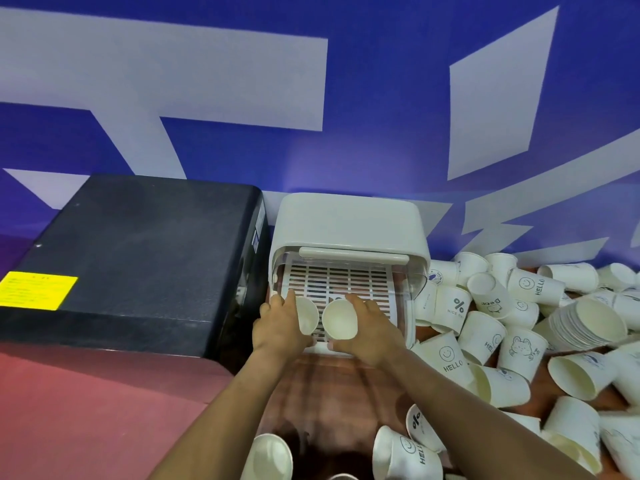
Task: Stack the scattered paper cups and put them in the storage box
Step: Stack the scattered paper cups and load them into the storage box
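Both arms reach forward over the reddish-brown tabletop (325, 393) into the open mouth of the white storage box (346, 220), whose clear front flap is swung up under its cream handle bar (353, 255). The left hand (277, 327) has its fingers wrapped round a paper cup stack (306, 317) lying on its side, open rim facing back toward the person; the right hand (372, 332) curls the same way round a second cup stack (340, 319), thumb across the top, fingers closed on the wall. The two rims sit just beside each other over the slotted white tray (337, 282) on the box floor, at the tray's near edge, with the back of the tray bare. The box is hemmed in: a black machine (138, 251) with a yellow label (36, 290) stands tight against its left side, the blue and white wall banner (346, 98) is right behind, and its right wall touches the heap of loose paper cups (519, 334). That heap spreads along the right side of the table down to the near edge, some cups printed HELLO, with one long nested stack (585, 323) lying on top. More loose cups (398, 452) lie by the forearms near the bottom. Only the strip of table straight in front of the box is open, and the arms fill it.
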`<state>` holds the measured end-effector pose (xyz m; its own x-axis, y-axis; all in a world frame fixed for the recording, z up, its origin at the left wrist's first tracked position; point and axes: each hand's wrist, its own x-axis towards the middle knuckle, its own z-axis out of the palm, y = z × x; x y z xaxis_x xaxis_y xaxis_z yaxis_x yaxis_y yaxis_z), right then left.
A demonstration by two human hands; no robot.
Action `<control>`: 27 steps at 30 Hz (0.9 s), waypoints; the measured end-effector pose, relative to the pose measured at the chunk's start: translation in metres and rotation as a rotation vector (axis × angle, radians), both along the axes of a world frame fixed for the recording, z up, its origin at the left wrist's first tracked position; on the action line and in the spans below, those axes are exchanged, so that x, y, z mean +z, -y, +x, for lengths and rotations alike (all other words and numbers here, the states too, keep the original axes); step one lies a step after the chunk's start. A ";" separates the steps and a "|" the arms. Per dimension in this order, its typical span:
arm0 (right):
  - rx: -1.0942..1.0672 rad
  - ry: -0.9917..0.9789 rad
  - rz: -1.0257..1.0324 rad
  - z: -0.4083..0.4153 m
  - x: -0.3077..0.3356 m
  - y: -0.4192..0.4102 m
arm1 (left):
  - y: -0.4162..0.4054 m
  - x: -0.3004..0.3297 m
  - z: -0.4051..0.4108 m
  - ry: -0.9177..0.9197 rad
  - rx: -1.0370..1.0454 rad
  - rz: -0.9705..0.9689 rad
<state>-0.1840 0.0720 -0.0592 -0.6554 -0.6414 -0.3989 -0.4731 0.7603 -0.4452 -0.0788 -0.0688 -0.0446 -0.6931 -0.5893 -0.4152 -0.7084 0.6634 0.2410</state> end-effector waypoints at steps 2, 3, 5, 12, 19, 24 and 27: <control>0.007 0.002 -0.034 0.000 0.003 -0.005 | -0.001 0.003 0.004 -0.003 -0.003 0.008; 0.004 0.005 -0.072 0.001 0.006 -0.009 | -0.002 0.005 0.006 -0.016 -0.008 0.009; -0.002 -0.013 -0.168 0.005 0.011 -0.019 | -0.005 0.011 0.013 -0.067 -0.021 0.010; -0.020 -0.028 -0.285 0.043 0.031 -0.065 | -0.022 0.043 0.052 -0.246 -0.098 0.039; -0.044 0.022 -0.288 0.092 0.039 -0.093 | -0.047 0.055 0.094 -0.341 -0.120 0.086; 0.051 0.092 -0.251 0.126 0.045 -0.107 | -0.062 0.048 0.133 -0.247 -0.134 0.093; 0.104 0.086 -0.177 0.138 0.046 -0.110 | -0.065 0.047 0.144 -0.134 -0.129 0.069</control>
<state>-0.0459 0.1819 -0.0136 -0.5504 -0.7688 -0.3254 -0.4996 0.6157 -0.6094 0.0648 -0.0034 0.0024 -0.8128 -0.4655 -0.3503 -0.5771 0.7254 0.3751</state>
